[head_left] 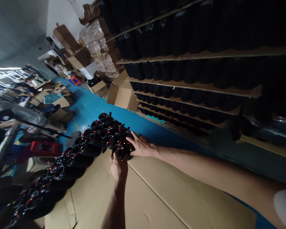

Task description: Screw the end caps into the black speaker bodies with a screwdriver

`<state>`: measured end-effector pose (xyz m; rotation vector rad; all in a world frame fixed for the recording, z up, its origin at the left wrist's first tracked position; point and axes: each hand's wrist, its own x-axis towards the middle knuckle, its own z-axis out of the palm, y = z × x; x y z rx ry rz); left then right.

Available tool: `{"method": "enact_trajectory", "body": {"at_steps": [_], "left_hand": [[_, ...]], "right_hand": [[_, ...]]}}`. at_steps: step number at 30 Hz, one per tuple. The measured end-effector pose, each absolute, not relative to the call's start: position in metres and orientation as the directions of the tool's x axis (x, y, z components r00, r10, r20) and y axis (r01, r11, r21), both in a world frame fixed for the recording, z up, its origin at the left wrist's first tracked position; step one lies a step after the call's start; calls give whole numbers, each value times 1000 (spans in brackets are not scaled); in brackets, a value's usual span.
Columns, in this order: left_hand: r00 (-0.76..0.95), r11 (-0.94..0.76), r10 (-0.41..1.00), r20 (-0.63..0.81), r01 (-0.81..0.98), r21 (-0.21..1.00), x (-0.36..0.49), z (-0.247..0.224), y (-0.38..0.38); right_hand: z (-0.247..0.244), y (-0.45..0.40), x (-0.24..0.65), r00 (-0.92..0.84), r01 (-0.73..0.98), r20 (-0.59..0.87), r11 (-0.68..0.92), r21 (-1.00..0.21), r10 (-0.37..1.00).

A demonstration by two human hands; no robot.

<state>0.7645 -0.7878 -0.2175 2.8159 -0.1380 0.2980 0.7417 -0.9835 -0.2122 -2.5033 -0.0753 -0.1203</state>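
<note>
Several black open-topped cylinders with red wires inside stand packed at the far end of a cardboard sheet (152,197). My left hand (119,167) is closed around the near side of one black cylinder (118,149), thumb and fingers at its rim. Beside it, my right hand (143,146) curls its fingers over the rim of a neighbouring black cylinder (129,147). Both cylinders look upright and touch the group. The lower parts of the gripped cylinders are partly hidden by my hands.
A long row of similar cylinders (59,171) runs along the sheet's left edge. Shelving (195,84) filled with black cylindrical items stands at the right. An open carton (122,92) sits on the blue floor (90,105). A red stool (46,148) and people are at left.
</note>
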Motion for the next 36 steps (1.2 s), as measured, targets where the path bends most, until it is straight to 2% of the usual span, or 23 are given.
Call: {"method": "enact_trajectory", "body": {"at_steps": [6, 13, 27, 32, 36], "left_hand": [[973, -943, 8, 230, -69, 325, 764, -215, -789], [983, -945, 42, 176, -18, 327, 766, -215, -790], [987, -958, 36, 159, -11, 286, 768, -219, -789], [960, -960, -31, 278, -106, 259, 763, -215, -782], [920, -964, -99, 380, -183, 191, 737, -216, -766]], "right_hand": [[-206, -982, 742, 997, 60, 68, -828, -558, 26], [-202, -981, 740, 998, 48, 49, -842, -538, 26], [-206, -970, 739, 998, -2, 56, -816, -579, -41], [-209, -969, 744, 993, 20, 106, -778, -628, -59], [-204, -974, 739, 978, 35, 173, -727, -686, -116]]}}
